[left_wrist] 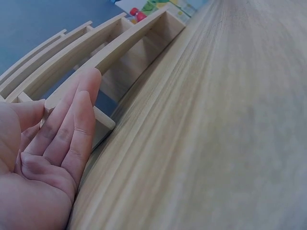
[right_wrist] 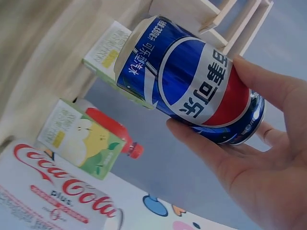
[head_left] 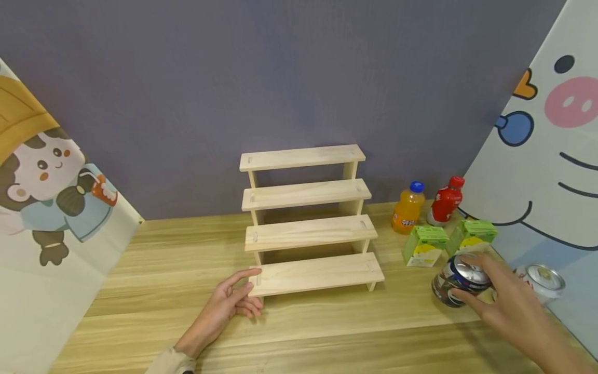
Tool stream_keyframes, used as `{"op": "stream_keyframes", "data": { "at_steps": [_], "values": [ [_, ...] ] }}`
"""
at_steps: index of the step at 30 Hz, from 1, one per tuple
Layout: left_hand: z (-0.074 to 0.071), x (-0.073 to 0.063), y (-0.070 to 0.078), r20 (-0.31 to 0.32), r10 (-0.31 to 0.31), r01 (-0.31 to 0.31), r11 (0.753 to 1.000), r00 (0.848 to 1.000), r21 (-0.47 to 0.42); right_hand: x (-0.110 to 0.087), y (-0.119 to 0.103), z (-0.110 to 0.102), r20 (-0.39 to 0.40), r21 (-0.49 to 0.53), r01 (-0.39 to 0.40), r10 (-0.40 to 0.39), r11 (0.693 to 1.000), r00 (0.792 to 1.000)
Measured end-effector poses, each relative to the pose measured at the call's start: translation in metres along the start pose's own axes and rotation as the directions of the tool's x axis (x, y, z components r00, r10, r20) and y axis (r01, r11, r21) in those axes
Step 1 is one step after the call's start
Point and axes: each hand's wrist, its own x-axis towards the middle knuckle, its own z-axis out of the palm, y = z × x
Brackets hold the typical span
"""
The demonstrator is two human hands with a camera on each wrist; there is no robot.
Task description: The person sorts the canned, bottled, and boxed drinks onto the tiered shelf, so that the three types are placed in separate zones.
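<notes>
Pale wooden four-tier rack [head_left: 308, 234]: middle; left hand [head_left: 227, 302] pinches its near-left end, presumably steadying it;
Blue cylindrical metal can [head_left: 455, 275]: right, near; right hand [head_left: 509, 306], fingers curled round it, apparently matching its curve.

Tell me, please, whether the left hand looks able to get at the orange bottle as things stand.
Probably not directly: the left hand holds the left end of the wooden shelf, which stands between it and the orange bottle. It would likely have to let go and reach over or around.
</notes>
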Motion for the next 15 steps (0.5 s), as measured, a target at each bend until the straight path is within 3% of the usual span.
{"op": "stream_keyframes", "data": {
  "at_steps": [11,15],
  "values": [
    [0.001,-0.002,0.003,0.009,0.012,-0.012,1.000,1.000,-0.001,0.018,-0.013,-0.006,-0.013,0.034,0.053,-0.053,0.998,0.999],
    [0.002,-0.001,0.003,0.006,0.018,-0.018,1.000,1.000,-0.007,0.026,-0.020,-0.010,0.012,0.047,0.033,-0.034,0.998,0.999]
  ]
}}
